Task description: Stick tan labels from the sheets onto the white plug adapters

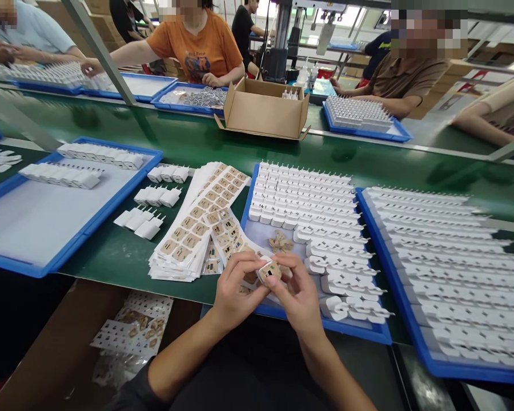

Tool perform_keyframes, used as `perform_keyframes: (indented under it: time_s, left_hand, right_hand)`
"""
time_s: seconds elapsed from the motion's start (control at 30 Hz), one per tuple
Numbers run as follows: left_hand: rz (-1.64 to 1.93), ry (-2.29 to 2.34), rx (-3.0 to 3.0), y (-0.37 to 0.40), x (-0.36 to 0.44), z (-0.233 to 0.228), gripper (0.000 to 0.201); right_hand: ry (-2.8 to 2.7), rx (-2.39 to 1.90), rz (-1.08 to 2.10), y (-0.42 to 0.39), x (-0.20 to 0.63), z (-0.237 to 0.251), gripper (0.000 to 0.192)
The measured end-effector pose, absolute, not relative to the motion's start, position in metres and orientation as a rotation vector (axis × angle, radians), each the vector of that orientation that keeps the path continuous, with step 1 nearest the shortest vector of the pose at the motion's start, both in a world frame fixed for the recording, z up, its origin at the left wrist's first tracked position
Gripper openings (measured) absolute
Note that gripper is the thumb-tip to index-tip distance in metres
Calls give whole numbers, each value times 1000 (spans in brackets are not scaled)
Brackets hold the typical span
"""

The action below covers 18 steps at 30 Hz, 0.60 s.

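Observation:
My left hand (pixel 236 288) and my right hand (pixel 298 297) meet over the near edge of a blue tray (pixel 249 197). Together they pinch one small white charger plug (pixel 269 270) with a tan label on its face. The tray behind them holds several rows of white plugs (pixel 308 197) and a few loose tan labels (pixel 280 242). To the left of my hands lie stacked sheets of tan labels (pixel 199 225) on the green bench.
A second blue tray full of plugs (pixel 449 268) sits at right, a mostly bare one (pixel 47 214) at left. Small plug groups (pixel 154 197) lie between. An open cardboard box (pixel 263 108) stands across the belt. Other people sit opposite. Used label sheets (pixel 131 331) lie below.

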<state>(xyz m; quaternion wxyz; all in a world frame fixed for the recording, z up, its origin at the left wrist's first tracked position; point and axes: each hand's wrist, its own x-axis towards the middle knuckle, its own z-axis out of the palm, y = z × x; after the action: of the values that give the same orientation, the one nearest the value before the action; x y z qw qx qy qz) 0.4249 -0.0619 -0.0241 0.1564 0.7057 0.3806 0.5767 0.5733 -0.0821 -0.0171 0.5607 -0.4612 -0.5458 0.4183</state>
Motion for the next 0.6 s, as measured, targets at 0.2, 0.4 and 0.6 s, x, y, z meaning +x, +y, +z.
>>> perform_keyframes:
  time_s: [0.2, 0.4, 0.6]
  left_hand:
    - [1711, 1088, 2029, -61, 429, -27, 35]
    - [1747, 1090, 2118, -60, 433, -32, 28]
    - [1798, 1064, 2166, -60, 438, -34, 31]
  right_hand:
    - [-1109, -1003, 1030, -79, 571, -29, 12]
    - [-1071, -969, 1111, -80, 565, -21, 20]
    - [-958, -940, 1094, -79, 560, -19, 11]
